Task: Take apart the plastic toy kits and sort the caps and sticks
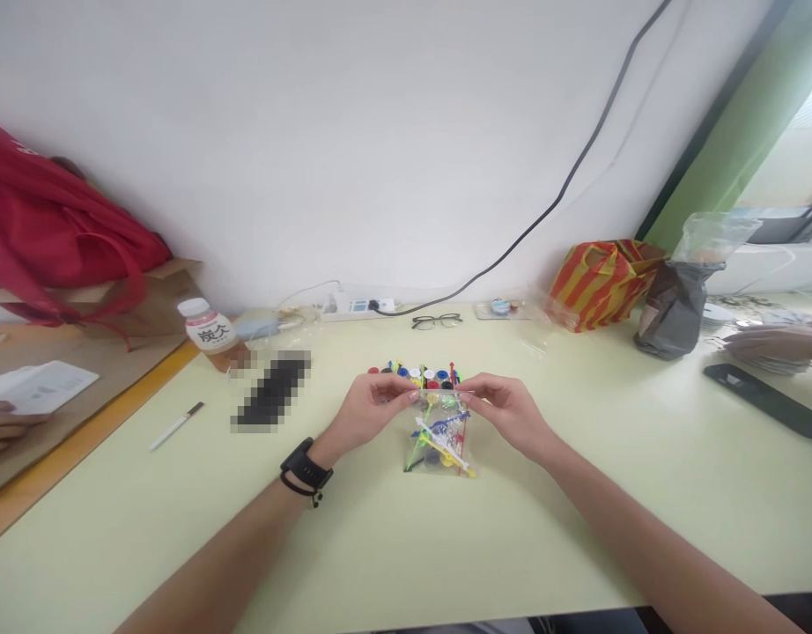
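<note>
A clear plastic bag [446,465] is held by its top edge between my two hands. Inside it are several coloured plastic arrows [424,433] in white, yellow, blue, green and red, with small round pieces among them. My left hand [372,409], with a black watch on the wrist, pinches the top left corner. My right hand [505,409] pinches the top right corner. Just behind the bag, rows of small coloured discs [429,375] lie on the table with more arrows, partly hidden by my fingers.
Glasses [438,321] and a power strip [358,306] lie by the wall. To the left are a drink bottle [211,335], a pen [177,426] and a blurred dark object [272,393]. A striped bag [601,282], grey bag [676,308] and phone [766,401] sit right. Other people's hands show at both sides.
</note>
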The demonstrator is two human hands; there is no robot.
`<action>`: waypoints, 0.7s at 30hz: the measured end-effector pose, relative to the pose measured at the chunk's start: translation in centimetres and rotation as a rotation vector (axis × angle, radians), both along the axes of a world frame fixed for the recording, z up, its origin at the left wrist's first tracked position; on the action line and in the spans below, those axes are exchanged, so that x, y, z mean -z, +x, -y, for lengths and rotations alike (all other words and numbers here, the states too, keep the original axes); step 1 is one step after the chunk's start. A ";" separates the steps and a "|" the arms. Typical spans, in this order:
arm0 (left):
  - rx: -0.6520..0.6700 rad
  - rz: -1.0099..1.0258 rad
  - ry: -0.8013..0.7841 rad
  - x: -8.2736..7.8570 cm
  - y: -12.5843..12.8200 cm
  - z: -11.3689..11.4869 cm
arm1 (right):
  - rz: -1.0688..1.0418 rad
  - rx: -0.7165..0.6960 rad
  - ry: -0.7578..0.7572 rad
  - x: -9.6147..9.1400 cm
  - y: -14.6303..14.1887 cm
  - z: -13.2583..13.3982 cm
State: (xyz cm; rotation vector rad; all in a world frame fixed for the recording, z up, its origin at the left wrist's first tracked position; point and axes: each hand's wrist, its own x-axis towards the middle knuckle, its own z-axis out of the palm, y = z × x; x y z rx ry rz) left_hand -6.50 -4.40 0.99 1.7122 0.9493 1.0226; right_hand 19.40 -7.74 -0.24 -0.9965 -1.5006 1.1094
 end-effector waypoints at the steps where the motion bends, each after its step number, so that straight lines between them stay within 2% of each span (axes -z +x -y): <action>1: 0.001 -0.009 0.012 0.1 0.0 -0.1 | 0.001 0.007 -0.010 0.1 0.0 0.0; 8: 0.007 0.070 -0.005 0.4 -0.3 -0.3 | -0.087 0.028 -0.042 0.2 0.0 -0.1; 15: 0.021 0.102 -0.075 0.6 -0.5 -0.3 | -0.039 0.049 -0.019 -0.2 -0.1 0.1; 21: 0.014 0.086 -0.091 0.4 -0.1 0.0 | -0.066 0.003 -0.039 0.3 0.0 0.0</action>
